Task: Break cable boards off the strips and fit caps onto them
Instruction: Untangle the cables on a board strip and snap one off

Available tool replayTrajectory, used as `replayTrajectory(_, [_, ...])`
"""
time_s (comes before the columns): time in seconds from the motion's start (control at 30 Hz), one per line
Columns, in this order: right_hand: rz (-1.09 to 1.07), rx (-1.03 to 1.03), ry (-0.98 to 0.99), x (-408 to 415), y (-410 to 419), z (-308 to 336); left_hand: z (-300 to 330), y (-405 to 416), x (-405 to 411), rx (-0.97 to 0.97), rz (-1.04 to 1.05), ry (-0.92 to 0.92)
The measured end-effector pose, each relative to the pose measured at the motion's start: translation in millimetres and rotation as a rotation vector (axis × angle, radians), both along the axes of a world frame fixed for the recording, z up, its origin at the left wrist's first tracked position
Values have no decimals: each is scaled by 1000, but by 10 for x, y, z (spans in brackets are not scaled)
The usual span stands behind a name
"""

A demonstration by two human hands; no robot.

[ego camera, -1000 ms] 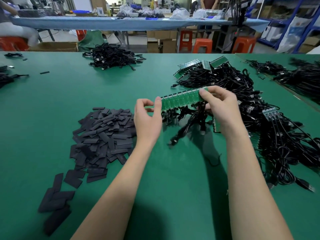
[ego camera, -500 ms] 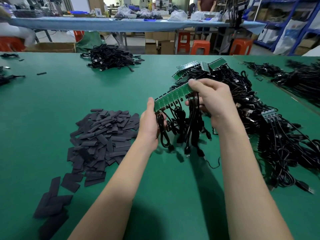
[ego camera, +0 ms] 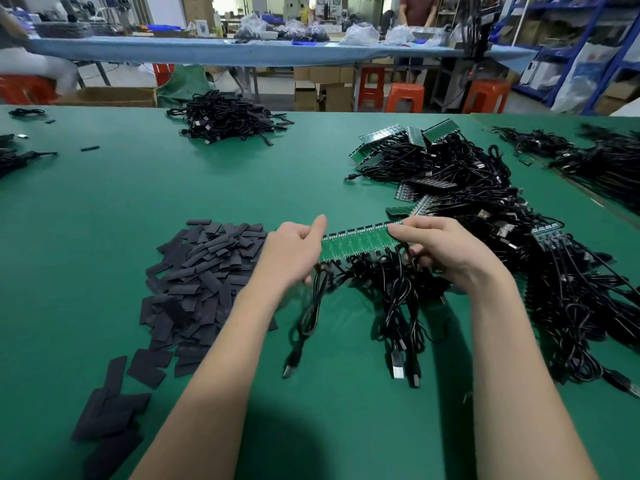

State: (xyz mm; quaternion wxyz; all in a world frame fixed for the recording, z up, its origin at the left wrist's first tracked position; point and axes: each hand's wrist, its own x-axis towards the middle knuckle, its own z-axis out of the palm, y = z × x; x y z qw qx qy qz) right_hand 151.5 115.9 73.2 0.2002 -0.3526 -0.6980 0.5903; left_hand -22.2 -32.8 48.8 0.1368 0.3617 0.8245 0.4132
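**Strip lowered and levelled, ready to snap**

The long green circuit-board strip with black cables dangling (ego camera: 360, 242) has dropped from its tilted, raised pose to level, just above the green table mat (ego camera: 104, 237). The left hand (ego camera: 294, 252) pinches its left end and the right hand (ego camera: 440, 247) grips the other; probably the first break comes next. The heap of flat black caps (ego camera: 204, 271) lies left, cable piles right, and orange stools (ego camera: 405, 97) beyond.

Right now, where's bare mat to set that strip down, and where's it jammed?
Bare green mat runs between the black cap pile and the far cable heap; another free patch lies near the front edge between the forearms. Crowded: right side, where the cable tangle sprawls, and under the board strip held by left hand and right hand.
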Motion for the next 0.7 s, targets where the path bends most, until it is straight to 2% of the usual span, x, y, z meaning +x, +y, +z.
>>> replayTrajectory(0.07, [109, 18, -15, 15, -5, 10, 37, -8, -28, -54, 29, 259])
replayTrajectory(0.1, [152, 51, -41, -5, -25, 22, 46, 19, -14, -8, 47, 280])
replayTrajectory(0.2, [220, 119, -82, -150, -135, 32, 26, 183, 174, 114, 44, 138])
replayTrajectory(0.33, [165, 80, -60, -269, -238, 28, -99, 352, 346, 82, 135, 90])
replayTrajectory(0.5, [144, 30, -21, -222, -233, 101, -88, 375, 383, 228, 237, 152])
replayTrajectory(0.7, [194, 38, -11, -310, -320, 171, -55, 374, 396, 370, 291, -27])
